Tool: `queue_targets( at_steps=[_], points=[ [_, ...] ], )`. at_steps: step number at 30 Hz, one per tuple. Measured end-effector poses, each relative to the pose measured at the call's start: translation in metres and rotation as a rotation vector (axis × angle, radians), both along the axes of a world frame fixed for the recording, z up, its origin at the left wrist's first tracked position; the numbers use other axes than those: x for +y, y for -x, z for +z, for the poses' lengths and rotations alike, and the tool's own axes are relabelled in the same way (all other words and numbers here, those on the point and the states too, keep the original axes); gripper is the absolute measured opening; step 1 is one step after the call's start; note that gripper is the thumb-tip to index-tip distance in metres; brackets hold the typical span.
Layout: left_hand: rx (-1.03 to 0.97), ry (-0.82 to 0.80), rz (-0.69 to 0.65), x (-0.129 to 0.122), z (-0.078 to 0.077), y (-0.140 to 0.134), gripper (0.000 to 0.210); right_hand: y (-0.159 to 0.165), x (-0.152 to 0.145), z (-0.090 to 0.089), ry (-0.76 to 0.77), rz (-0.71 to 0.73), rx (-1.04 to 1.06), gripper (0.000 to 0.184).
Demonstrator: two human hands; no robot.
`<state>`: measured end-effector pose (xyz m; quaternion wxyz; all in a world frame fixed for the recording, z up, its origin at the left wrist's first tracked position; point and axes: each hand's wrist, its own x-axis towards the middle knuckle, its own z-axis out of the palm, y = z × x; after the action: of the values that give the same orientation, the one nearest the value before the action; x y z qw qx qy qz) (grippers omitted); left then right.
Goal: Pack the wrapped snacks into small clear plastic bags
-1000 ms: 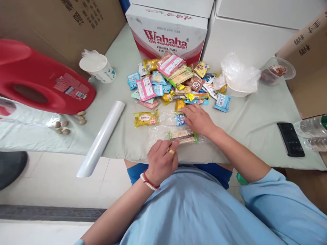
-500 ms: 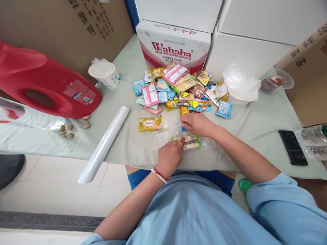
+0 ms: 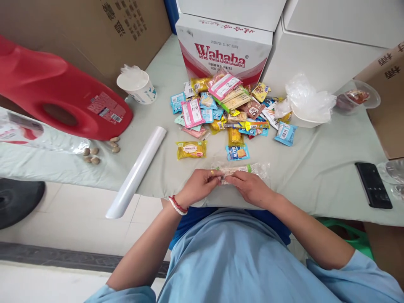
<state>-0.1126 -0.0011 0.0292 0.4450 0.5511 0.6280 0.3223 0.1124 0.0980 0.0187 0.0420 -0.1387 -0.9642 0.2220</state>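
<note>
Two bare hands work close together at the near edge of one pale green cloth-covered counter (image 3: 176, 181). The left hand (image 3: 198, 184) and the right hand (image 3: 252, 188) both have their fingers closed on one crinkled sheet of clear plastic film (image 3: 262, 170), their fingertips nearly meeting. One pale oblong snack packet with green ends (image 3: 242, 169) lies in the film, just beyond the fingers, partly hidden.

Beyond it lie one flat blue printed packet (image 3: 237, 152) and, to its left, one plump yellow wrapped packet (image 3: 191, 150). Two pink-and-white rectangular packets (image 3: 192, 113) top a mixed heap, too overlapped to count fully. One glossy white roll (image 3: 137, 171) rests farther left; one black phone (image 3: 373, 185) lies far right.
</note>
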Motion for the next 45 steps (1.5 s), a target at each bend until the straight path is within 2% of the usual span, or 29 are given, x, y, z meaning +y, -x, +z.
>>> queue_targets(
  at_steps=[2,4,5,6,8,9,11,13,15,19,21,24,25,26,28,29,31,34,37,39,41,45],
  points=[
    [0.038,0.005,0.16,0.001,0.002,0.013,0.03,0.001,-0.001,0.002,0.053,-0.013,-0.035,0.042],
    [0.141,-0.09,0.321,0.005,0.003,0.019,0.038,0.003,-0.002,0.005,0.114,-0.056,-0.075,0.031],
    [0.191,-0.16,0.353,0.008,0.003,0.019,0.048,0.005,-0.003,0.007,0.147,-0.093,-0.088,0.025],
    [0.227,-0.228,0.334,0.011,0.002,0.018,0.061,0.007,-0.004,0.009,0.18,-0.135,-0.098,0.025],
    [0.24,-0.299,0.188,0.017,0.001,0.014,0.078,0.011,-0.006,0.012,0.241,-0.219,-0.113,0.035],
    [0.227,-0.304,0.116,0.019,0.001,0.011,0.077,0.012,-0.006,0.013,0.266,-0.254,-0.12,0.039],
    [0.213,-0.309,0.04,0.019,-0.001,0.012,0.059,0.013,-0.006,0.014,0.295,-0.291,-0.131,0.04],
    [0.232,-0.342,0.054,0.009,-0.003,0.021,0.037,0.012,-0.005,0.013,0.283,-0.268,-0.122,0.031],
    [0.264,-0.366,0.071,-0.009,-0.006,0.039,0.029,0.008,-0.004,0.012,0.219,-0.188,-0.088,0.018],
    [0.324,-0.271,0.05,-0.053,-0.011,0.074,0.026,0.003,-0.002,0.006,0.059,-0.054,-0.058,0.049],
    [0.317,-0.233,0.18,-0.065,-0.011,0.076,0.024,0.003,-0.004,0.005,0.032,-0.041,-0.086,0.047],
    [0.318,-0.181,0.524,-0.06,-0.012,0.054,0.028,0.006,-0.009,0.005,0.056,-0.103,-0.119,0.032],
    [0.355,-0.154,0.597,-0.054,-0.013,0.043,0.031,0.006,-0.011,0.005,0.069,-0.125,-0.122,0.029],
    [0.416,-0.123,0.615,-0.046,-0.014,0.032,0.033,0.007,-0.012,0.006,0.076,-0.135,-0.122,0.028],
    [0.54,-0.079,0.577,-0.034,-0.017,0.012,0.035,0.007,-0.015,0.007,0.067,-0.126,-0.113,0.029],
    [0.569,-0.084,0.555,-0.031,-0.017,0.006,0.029,0.006,-0.016,0.008,0.058,-0.115,-0.106,0.031],
    [0.525,-0.116,0.546,-0.029,-0.013,-0.002,0.014,0.004,-0.017,0.009,0.044,-0.106,-0.09,0.035],
    [0.209,-0.042,0.558,-0.031,0.002,-0.006,0.018,0.004,-0.018,0.012,0.043,-0.101,-0.101,0.041],
    [-0.141,0.073,0.517,-0.021,0.014,-0.018,0.029,0.008,-0.019,0.014,0.052,-0.095,-0.138,0.043],
    [-0.244,0.058,0.46,-0.008,0.015,-0.032,0.025,0.009,-0.02,0.016,0.06,-0.096,-0.133,0.043],
    [-0.2,-0.013,0.373,0.003,0.012,-0.047,0.022,0.006,-0.021,0.019,0.087,-0.094,-0.092,0.046],
    [0.159,-0.217,0.184,0.007,0.001,-0.068,0.033,-0.023,-0.017,0.03,0.21,-0.084,0.02,0.05]
  ],
)
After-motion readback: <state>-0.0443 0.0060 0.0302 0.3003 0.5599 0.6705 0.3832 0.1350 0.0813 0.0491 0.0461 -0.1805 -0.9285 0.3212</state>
